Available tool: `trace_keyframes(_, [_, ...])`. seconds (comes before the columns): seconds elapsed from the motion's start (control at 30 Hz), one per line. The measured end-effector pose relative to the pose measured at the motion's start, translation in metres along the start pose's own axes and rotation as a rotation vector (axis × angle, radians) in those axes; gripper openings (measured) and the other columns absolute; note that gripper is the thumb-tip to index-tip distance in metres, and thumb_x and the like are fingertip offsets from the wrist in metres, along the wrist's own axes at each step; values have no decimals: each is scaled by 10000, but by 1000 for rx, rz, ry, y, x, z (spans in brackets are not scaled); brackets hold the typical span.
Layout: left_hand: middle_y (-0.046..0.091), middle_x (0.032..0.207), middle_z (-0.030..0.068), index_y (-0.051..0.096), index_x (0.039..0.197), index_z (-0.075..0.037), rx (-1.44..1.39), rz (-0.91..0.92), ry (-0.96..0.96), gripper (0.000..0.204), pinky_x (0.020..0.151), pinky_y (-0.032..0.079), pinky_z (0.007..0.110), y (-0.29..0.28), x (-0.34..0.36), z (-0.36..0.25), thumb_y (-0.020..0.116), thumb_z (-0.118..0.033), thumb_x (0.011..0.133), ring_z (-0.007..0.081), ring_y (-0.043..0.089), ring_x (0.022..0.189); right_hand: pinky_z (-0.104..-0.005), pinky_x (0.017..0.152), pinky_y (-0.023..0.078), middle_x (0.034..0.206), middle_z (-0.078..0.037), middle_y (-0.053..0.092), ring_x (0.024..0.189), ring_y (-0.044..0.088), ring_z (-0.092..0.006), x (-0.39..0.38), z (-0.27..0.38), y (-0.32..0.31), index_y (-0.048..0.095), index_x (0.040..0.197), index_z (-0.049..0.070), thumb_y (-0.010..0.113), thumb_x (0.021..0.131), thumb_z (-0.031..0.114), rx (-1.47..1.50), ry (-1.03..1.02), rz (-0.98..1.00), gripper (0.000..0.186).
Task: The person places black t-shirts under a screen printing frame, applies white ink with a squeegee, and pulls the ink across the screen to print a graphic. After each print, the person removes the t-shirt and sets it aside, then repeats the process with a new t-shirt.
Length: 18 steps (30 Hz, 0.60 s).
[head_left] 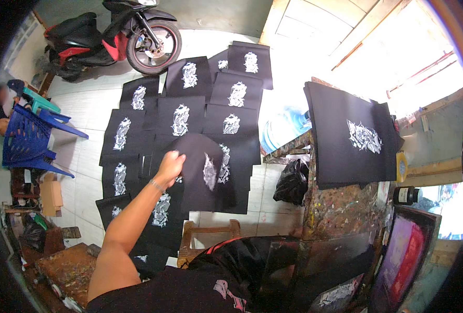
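My left hand [171, 168] is closed on the edge of a black printed fabric panel [196, 177], lifted above the floor. The panel is bent and smeared by motion, and its white-and-grey print faces right. Below and around it lie several black panels [163, 117] with the same print, spread overlapping over the white floor. A stack of black panels [329, 141], printed on the top one, rests on a paint-stained table [335, 211] at the right. My right hand does not show.
At the far left stands a red-and-black scooter [114, 44]. Blue plastic chairs [28, 133] are at left, with a person [7, 101] beside them. A water jug [289, 129], a black plastic bag [292, 182], a brown stool [210, 229] and a framed screen [406, 255] stand around the table.
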<state>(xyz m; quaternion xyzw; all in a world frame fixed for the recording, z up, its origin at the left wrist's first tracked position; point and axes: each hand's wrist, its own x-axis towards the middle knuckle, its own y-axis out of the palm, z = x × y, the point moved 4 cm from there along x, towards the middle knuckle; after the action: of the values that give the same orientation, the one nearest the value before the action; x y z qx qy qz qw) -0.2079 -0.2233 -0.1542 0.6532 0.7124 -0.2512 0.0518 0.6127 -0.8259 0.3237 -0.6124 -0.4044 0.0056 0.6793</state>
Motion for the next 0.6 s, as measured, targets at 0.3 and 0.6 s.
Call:
trace_keyframes(0.3, [697,1046,239,629,1090,91,-418,-171,-89,250,577,646,515,-29,297,-8,458,-12,938,405,748,742,-512,820,485,936,-242,720,873,651,-402,-34,35,1,743,1040,4,546,898,375,-18,84,-57,443])
trace_keyframes(0.6, [615,1128,235,526,1250,-20,-756,-476,158,375,662,633,519,-122,382,-111,422,42,894,384,699,938,-520,904,463,984,-231,732,949,658,-381,-77,36,-19,758,1089,50,531,912,492,-58,157,-82,527])
